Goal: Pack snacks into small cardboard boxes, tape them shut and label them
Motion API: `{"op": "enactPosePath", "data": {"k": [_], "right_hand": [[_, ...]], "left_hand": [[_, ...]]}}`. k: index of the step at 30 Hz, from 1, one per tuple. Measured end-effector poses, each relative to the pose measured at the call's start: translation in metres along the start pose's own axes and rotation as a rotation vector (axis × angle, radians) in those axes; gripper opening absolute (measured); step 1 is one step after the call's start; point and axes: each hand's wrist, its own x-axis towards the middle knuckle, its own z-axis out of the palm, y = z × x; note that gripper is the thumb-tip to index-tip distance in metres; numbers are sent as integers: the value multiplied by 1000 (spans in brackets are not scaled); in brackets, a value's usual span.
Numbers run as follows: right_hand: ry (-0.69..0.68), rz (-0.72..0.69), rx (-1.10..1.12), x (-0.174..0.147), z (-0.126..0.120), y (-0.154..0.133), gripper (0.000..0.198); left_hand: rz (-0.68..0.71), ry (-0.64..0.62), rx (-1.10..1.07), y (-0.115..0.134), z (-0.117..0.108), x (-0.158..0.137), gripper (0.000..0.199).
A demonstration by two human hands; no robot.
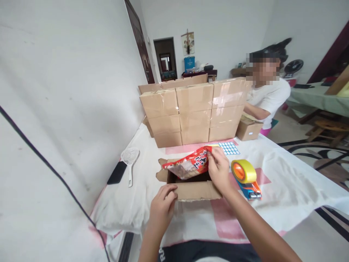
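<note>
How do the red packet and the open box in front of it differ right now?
The red packet is shiny and printed; the open box is plain brown cardboard.
The packet is tilted at the box's opening, while the box sits on the cloth.
The right hand grips the packet's upper corner; the left hand touches the box's near flap.

The hands are bare, the dark garment white-lettered.
</note>
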Motion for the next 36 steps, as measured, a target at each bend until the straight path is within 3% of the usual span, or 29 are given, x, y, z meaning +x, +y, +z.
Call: {"op": "enactPosePath", "data": {"k": [6, 12, 16, 19, 22, 26, 30, 33, 36], "right_hand": [[-66, -17, 57, -17, -2, -6, 24], [314, 20, -83, -19, -26, -11, 25], [350, -42, -80, -24, -33, -10, 18], [214, -60, -26, -26, -29, -9, 19], [51, 6, 0, -26, -25, -7, 27], [-70, 81, -18, -24, -27, 6, 25], [-275, 129, -56, -15, -36, 23, 20], [-492, 124, -116, -3, -40, 27, 21], [-659, 14, -180, 4, -38, 27, 25]], "left_hand": [[-49, -48, -48, -2, -1, -6, 27], [-75, -163, 80, -2, -6, 1, 22], [-142, -403, 197, 5, -10, 33, 20], [-201, -617, 210, 6, -13, 64, 36], [-267, -693, 154, 1, -17, 88, 54], [-290, -604, -22, -9, -18, 95, 67], [-360, -526, -155, -14, -10, 76, 50], [-370, -352, -224, -15, -2, 58, 45], [-365, -177, -264, -17, 4, 45, 42]]}}
